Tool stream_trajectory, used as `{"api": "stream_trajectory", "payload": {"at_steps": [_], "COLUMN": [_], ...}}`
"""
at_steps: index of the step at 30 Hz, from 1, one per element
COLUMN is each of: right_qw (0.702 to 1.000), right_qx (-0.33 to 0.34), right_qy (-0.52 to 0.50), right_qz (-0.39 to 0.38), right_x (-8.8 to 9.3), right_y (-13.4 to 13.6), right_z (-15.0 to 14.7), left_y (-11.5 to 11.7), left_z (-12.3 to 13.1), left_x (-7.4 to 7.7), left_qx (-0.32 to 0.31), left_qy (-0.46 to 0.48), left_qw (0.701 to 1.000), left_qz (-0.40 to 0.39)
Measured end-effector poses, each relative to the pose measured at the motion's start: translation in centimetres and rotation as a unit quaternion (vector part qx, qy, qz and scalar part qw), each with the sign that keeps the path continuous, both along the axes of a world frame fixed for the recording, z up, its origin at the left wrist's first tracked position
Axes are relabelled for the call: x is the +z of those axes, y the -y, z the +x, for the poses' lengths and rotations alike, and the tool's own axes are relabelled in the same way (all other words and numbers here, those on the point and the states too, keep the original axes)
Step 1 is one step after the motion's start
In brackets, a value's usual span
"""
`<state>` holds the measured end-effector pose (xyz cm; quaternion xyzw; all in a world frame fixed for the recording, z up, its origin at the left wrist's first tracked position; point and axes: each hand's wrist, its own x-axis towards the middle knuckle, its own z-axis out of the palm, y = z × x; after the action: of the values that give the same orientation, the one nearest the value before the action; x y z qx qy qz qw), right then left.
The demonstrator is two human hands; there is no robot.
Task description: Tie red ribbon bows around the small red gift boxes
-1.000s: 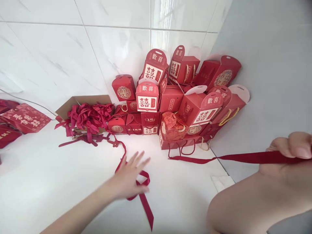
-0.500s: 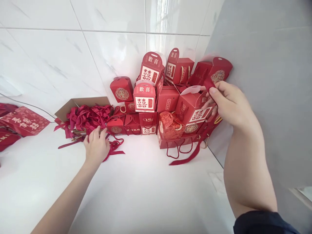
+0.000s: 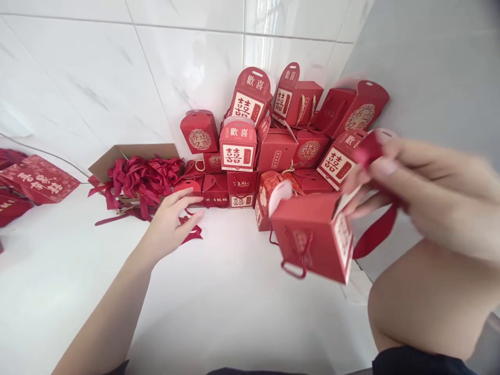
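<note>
A red gift box [image 3: 307, 234] with a red cord handle hangs tilted in the air, its flap side gripped by my right hand [image 3: 414, 182]. The same hand pinches a dark red ribbon [image 3: 377, 229], whose loose end dangles beside the box. My left hand [image 3: 172, 224] hovers over the white surface with its fingers apart and nothing in it. Just beyond that hand are a loose red ribbon [image 3: 192, 233] and a cardboard box [image 3: 150, 151] heaped with red ribbons [image 3: 144, 177].
Several red gift boxes [image 3: 238, 151] are stacked against the tiled wall [image 3: 187, 62]. A grey panel [image 3: 429, 88] stands on the right. Red printed bags [image 3: 42, 179] lie at the far left, near a thin cable [image 3: 42, 153]. Everything rests on a white surface [image 3: 219, 302].
My right hand has lifted a gift box off the stack and brought it nearer, keeping the ribbon. My left hand has moved right, away from the ribbon heap.
</note>
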<state>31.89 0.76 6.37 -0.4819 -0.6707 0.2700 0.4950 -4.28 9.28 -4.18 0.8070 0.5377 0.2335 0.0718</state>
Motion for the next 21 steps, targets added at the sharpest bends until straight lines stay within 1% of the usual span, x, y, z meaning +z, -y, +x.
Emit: {"api": "stream_trajectory", "payload": {"at_steps": [2, 4, 6, 7, 9, 12, 15, 18, 21], "right_qw": [0.990, 0.973, 0.968, 0.965, 0.957, 0.947, 0.940, 0.918, 0.903], "right_qx": [0.087, 0.152, 0.174, 0.185, 0.215, 0.241, 0.233, 0.241, 0.233], "right_qy": [-0.022, -0.064, -0.070, -0.060, -0.026, 0.016, 0.001, -0.044, -0.038], "right_qz": [-0.104, -0.162, -0.164, -0.177, -0.192, -0.211, -0.249, -0.312, -0.360], "right_x": [-2.1, -4.6, -7.1, -8.2, -10.0, -11.4, -12.2, -13.1, -14.3], "right_y": [-0.1, -0.5, -1.0, -1.2, -1.5, -1.8, -2.1, -2.3, -2.6], "right_z": [-1.8, -3.8, -5.7, -6.5, -7.7, -8.7, -8.8, -8.9, -9.1], "left_y": [0.8, 1.5, 2.0, 2.2, 2.4, 2.5, 2.5, 2.3, 2.2], "left_z": [0.5, 0.9, 1.2, 1.3, 1.5, 2.1, 2.6, 3.0, 3.1], "left_x": [0.4, 0.6, 0.6, 0.6, 0.4, -0.1, -0.8, -1.5, -1.9], "left_qx": [-0.019, -0.025, -0.026, -0.029, -0.045, -0.101, -0.150, -0.164, -0.169], "left_qy": [0.016, 0.020, 0.020, 0.020, 0.019, 0.007, -0.011, -0.023, -0.025], "left_qw": [0.999, 0.999, 0.999, 0.999, 0.998, 0.993, 0.986, 0.982, 0.982], "left_qz": [-0.024, -0.023, -0.015, -0.016, -0.029, -0.056, -0.072, -0.086, -0.081]}}
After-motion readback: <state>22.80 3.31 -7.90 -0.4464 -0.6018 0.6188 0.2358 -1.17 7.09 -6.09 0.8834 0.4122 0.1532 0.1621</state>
